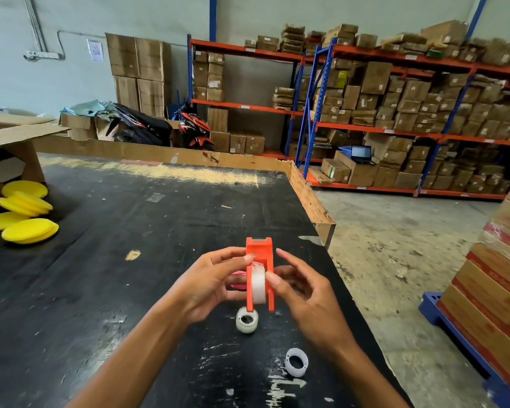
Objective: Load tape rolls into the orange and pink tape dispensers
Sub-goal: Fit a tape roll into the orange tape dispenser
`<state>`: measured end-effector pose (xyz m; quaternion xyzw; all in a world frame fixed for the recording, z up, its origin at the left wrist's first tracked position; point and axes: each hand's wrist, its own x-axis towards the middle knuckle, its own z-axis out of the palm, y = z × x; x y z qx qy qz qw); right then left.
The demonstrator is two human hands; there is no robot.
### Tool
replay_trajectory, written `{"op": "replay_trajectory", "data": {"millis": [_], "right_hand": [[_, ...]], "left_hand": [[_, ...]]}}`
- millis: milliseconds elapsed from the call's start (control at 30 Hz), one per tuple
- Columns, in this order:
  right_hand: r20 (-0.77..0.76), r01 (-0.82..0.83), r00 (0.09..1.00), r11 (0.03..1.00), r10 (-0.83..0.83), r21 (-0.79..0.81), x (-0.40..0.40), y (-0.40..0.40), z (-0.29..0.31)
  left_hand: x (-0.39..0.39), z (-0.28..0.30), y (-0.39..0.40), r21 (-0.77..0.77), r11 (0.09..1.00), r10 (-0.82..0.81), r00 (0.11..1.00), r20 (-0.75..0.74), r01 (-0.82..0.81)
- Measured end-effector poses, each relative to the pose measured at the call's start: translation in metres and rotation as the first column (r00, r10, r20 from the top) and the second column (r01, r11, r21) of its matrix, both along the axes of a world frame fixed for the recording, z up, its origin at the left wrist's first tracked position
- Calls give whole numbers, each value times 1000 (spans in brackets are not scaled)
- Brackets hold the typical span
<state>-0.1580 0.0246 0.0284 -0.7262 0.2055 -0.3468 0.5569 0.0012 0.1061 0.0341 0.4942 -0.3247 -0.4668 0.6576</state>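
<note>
A person's two bare hands hold an orange tape dispenser (259, 272) upright above a scuffed black worktable (159, 231) in a warehouse. The left hand (209, 285) grips the dispenser from its left side, the thumb lying across the top toward the cutter end and the fingers curled around the body. The right hand (302, 293) closes in from the right side, its thumb tip pressed on the clear tape roll (258, 287) seated between the dispenser's orange side walls, while its other fingers are loosely spread and slightly bent beside the housing.

A sliver of the pink tape dispenser (238, 279) shows behind the left fingers; whether it rests on the table or is held cannot be told. Just below the hands, a second clear tape roll (247, 320) stands on the table, and a white plastic tape core (296, 362) lies nearer the person, below the right wrist. Far to the left of the left hand, yellow foam pads (24, 213) are heaped beside an open cardboard box (9, 148). Beyond the fingers, blue-and-orange shelving (395, 131) is stacked with cartons.
</note>
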Motion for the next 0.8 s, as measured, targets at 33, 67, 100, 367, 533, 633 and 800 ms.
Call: {"op": "replay_trajectory", "data": {"millis": [33, 67, 100, 367, 533, 633, 800], "right_hand": [[-3, 0, 1000, 1000, 0, -4, 2, -2, 4], [-1, -7, 1000, 1000, 7, -5, 5, -4, 6], [6, -16, 1000, 1000, 16, -1, 7, -5, 8], [86, 22, 996, 1000, -23, 7, 15, 1, 0], [115, 39, 992, 999, -41, 23, 16, 2, -3], [118, 39, 992, 999, -39, 3, 15, 2, -4], [153, 97, 983, 995, -98, 14, 19, 3, -11]], "left_hand": [[0, -1, 0, -2, 1000, -7, 1000, 5, 7], [-1, -2, 1, -8, 1000, -13, 1000, 13, 13], [-2, -4, 1, -18, 1000, -12, 1000, 17, 13], [1, -10, 4, -53, 998, 25, 1000, -18, -26], [3, -12, 4, -59, 998, 26, 999, -30, -28], [1, -13, 3, -69, 997, 19, 999, -31, -21], [-1, -13, 1, -91, 995, 38, 998, -46, -42]]}}
